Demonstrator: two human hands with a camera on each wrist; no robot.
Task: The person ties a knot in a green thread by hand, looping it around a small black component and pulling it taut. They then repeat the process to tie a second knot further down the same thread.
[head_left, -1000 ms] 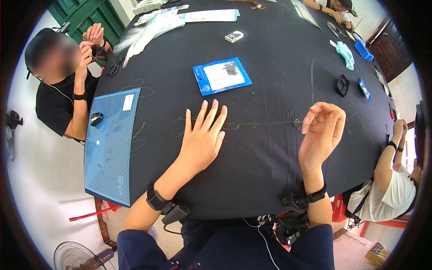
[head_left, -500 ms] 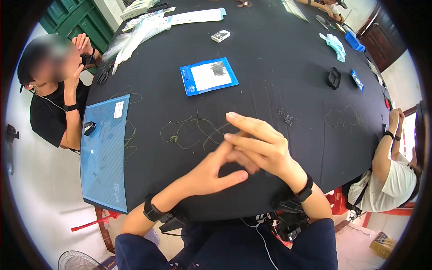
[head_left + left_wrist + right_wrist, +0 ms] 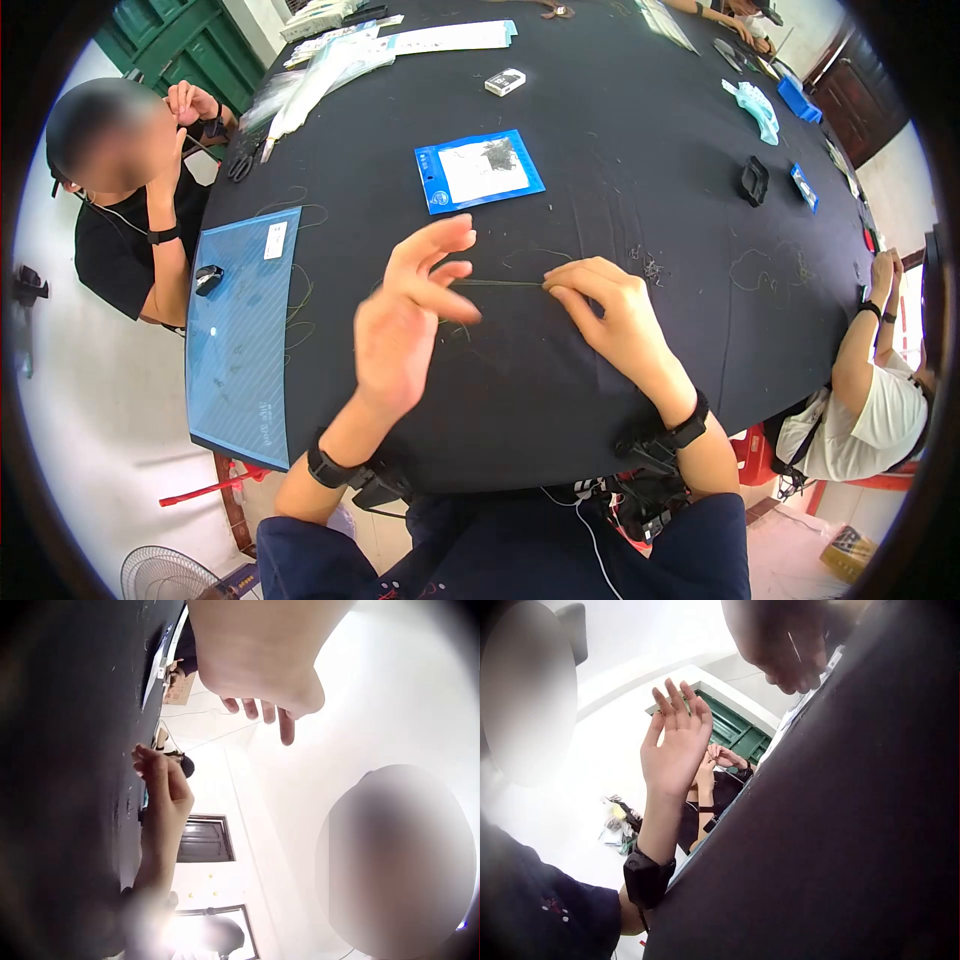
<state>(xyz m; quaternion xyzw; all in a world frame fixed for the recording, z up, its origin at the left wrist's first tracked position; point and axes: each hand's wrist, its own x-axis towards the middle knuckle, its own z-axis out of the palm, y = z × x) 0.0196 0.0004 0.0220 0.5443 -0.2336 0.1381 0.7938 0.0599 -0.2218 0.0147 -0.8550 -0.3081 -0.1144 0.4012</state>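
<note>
My right hand [image 3: 622, 325] pinches a fine greenish thread [image 3: 508, 283] between thumb and fingertips, low over the black tablecloth. From that pinch the thread runs nearly straight to the left and passes out of sight at my left hand [image 3: 395, 330]. The left hand is raised and slightly blurred, its fingers loosely spread. In the right wrist view the left palm [image 3: 676, 754] faces the camera with the fingers mostly straight. A loose thread end lies on the cloth just below the left fingers. The right hand [image 3: 166, 791] also shows in the left wrist view, fingertips together.
Beyond the hands lies a blue-edged packet [image 3: 480, 172]. A translucent blue folder [image 3: 240, 340] lies at the left, dark thread scraps [image 3: 650, 268] and a loose thread coil [image 3: 755, 270] at the right. A black tray [image 3: 755, 181] stands farther right. Other people sit around the table.
The left hand first lay flat on the cloth, then came against the right hand; now it is raised to the left. The right hand moved inward and lower, with thread stretched between them.
</note>
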